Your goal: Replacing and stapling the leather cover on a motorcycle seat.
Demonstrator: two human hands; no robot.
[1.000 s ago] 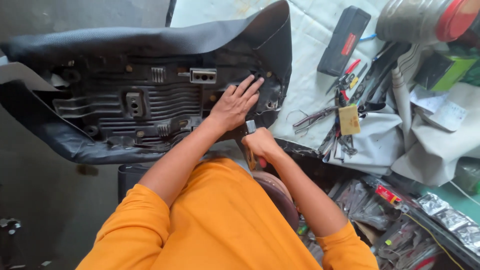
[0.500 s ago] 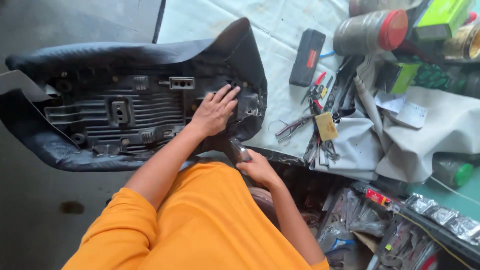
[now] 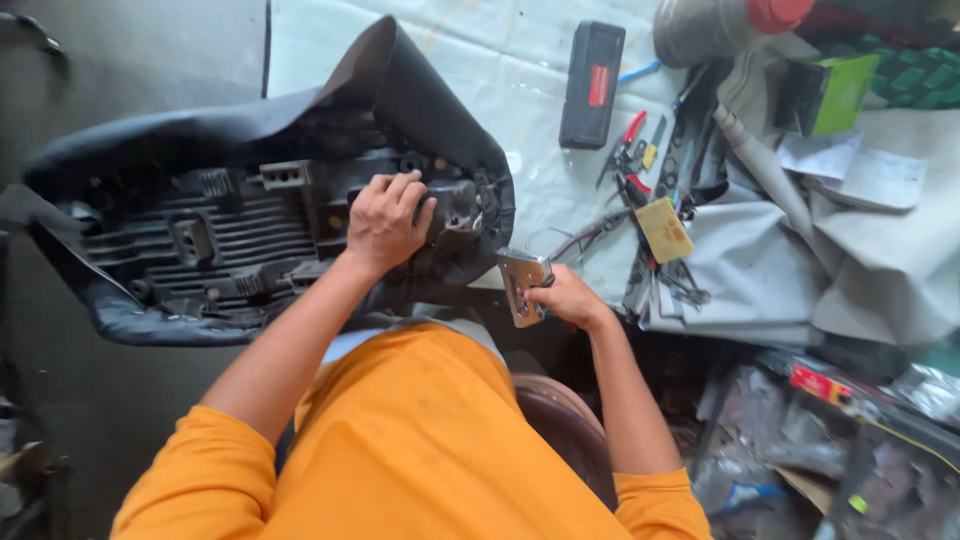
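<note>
Pressing flat on the ribbed underside of an upturned motorcycle seat (image 3: pixel 200 250), the left hand (image 3: pixel 385 220) has its fingers together and curled over the black cover's edge — the right hand (image 3: pixel 568 298) is clamped around a metal staple gun (image 3: pixel 522 285) just beside the seat's rim.

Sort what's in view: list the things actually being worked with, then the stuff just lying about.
In use:
- left hand pressing on the upturned black seat
- right hand gripping the metal staple gun

Lying about:
- black case
- red-handled pliers
- yellow block
- grey cloth
- green box
</note>
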